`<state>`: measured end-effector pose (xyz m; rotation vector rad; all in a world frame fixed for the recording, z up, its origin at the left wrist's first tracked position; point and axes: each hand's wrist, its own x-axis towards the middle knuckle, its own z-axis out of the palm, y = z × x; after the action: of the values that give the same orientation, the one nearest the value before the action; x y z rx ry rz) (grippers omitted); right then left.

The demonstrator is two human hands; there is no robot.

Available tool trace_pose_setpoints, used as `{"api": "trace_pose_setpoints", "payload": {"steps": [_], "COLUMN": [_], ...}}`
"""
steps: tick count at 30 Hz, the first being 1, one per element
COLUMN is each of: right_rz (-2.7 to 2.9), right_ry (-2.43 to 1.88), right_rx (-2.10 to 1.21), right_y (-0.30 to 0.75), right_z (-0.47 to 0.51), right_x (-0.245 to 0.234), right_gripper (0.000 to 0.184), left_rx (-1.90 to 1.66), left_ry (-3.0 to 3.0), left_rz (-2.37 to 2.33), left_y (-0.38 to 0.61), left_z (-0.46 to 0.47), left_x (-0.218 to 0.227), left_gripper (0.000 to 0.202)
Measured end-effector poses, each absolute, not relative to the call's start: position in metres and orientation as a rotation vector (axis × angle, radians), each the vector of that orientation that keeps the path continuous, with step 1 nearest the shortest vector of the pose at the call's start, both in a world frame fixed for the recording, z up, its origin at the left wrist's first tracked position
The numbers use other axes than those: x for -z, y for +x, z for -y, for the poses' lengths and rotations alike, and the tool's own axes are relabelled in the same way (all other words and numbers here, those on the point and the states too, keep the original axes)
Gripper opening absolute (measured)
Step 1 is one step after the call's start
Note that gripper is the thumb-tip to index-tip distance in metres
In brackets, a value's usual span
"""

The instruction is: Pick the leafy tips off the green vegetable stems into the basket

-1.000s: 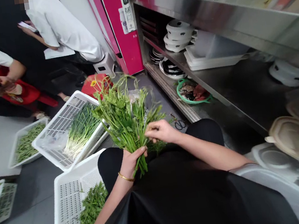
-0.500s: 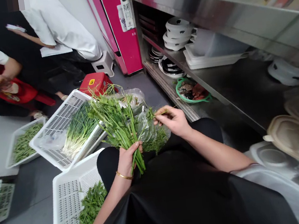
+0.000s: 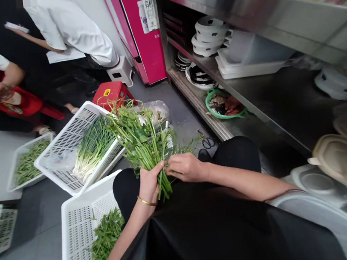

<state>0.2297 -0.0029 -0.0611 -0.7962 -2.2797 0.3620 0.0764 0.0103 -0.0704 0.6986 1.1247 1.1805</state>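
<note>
My left hand (image 3: 149, 184) is wrapped round the lower stems of a bunch of leafy greens with long green stalks (image 3: 143, 147). The leaves fan out up and away from me, and the cut ends stick out below my fist. Close against the bunch's right side, my right hand (image 3: 187, 167) is closed, its fingertips pinching at the stems beside my left thumb. Exactly which piece it pinches is hidden. Beyond the hands are a clear plastic bag (image 3: 171, 141) and loose trimmings (image 3: 190, 145). Black-handled scissors (image 3: 208, 142) lie on the floor.
At my left a white basket (image 3: 73, 223) holds picked greens (image 3: 108, 240). Another white basket (image 3: 46, 158) holds scallions (image 3: 94, 147); green beans (image 3: 32, 162) lie in a tray beyond. A red stool (image 3: 108, 94) stands ahead. Steel shelving (image 3: 253, 101) runs along my right. Two people are at upper left.
My right hand has moved left and down, from holding a small sprig apart over the trimmings to the stems at my left hand. The scissors have come into view. My left hand keeps its hold.
</note>
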Motion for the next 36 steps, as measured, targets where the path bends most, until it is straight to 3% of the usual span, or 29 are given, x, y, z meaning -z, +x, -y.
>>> {"api": "trace_pose_setpoints", "payload": {"steps": [4,6,9,11,15,21,26,32,36], "right_rz": [2.416,2.538,2.584,2.409,1.976,1.527,1.537,1.16,1.17], "right_ry": [-0.388,-0.542,-1.348,-1.64,-1.616,-1.477,-1.45,-1.188,-1.205], "right_rx": [-1.011,-1.221,-1.006,-0.766,-0.782,-1.387,-1.465,-1.798,-1.746], "right_y": [0.241,0.259,0.282,0.285,0.265,0.247,0.249,0.249,0.251], "right_z": [0.011,0.004,-0.013,-0.023,-0.039,-0.051,-0.05,-0.051,-0.049], "right_x": [0.042,0.039,0.04,0.039,0.03,0.043,0.054,0.058,0.059], "right_gripper": [0.019,0.013,0.011,0.013,0.034,0.023,0.033,0.037,0.031], "left_rx": [-1.21,-1.218,-1.173,-1.118,-1.075,-1.068,-1.045,-1.057,-0.986], "left_ry": [0.786,0.838,0.928,1.007,1.119,1.111,1.096,0.886,0.699], "left_rz": [-1.225,-1.229,-1.244,-1.265,-1.277,-1.267,-1.255,-1.129,-1.075], "left_y": [0.072,0.068,0.065,0.066,0.071,0.07,0.069,0.067,0.064], "left_z": [-0.013,-0.013,-0.009,-0.005,-0.001,0.0,0.001,-0.004,-0.012], "left_x": [0.072,0.073,0.073,0.072,0.066,0.065,0.07,0.068,0.067], "left_gripper": [0.026,0.028,0.032,0.029,0.024,0.032,0.034,0.038,0.03]}}
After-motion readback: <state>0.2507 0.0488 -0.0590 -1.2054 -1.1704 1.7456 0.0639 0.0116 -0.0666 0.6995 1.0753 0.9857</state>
